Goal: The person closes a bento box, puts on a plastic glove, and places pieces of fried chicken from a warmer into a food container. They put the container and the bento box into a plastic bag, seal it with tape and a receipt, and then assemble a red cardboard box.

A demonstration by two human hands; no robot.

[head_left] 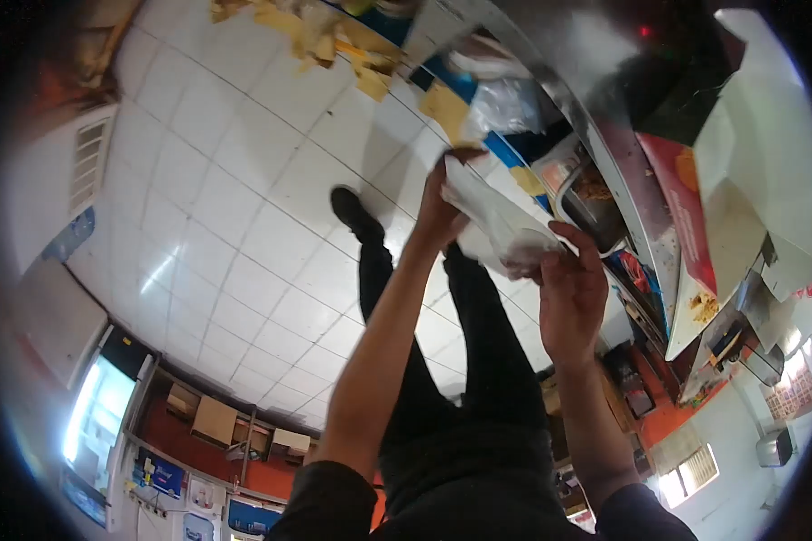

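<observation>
Both hands up front: the right hand (570, 293) curls its fingers onto the near end of a crumpled white plastic bag (496, 221), and the left hand (440, 209) clenches its far end, holding it over the white tiled floor (244, 207). No print readable on it. Beyond, a steel counter edge (622, 194), a red printed sheet (686, 203), writing illegible, and torn cardboard scraps (334, 36).

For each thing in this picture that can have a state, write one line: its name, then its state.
left hand: closed, gripping the top of the white plastic bag
right hand: fingers curled, holding the bag's lower edge
white plastic bag: crumpled, held up between both hands
display fridge: lit inside
cardboard scraps: loose, scattered on the tiled floor
</observation>
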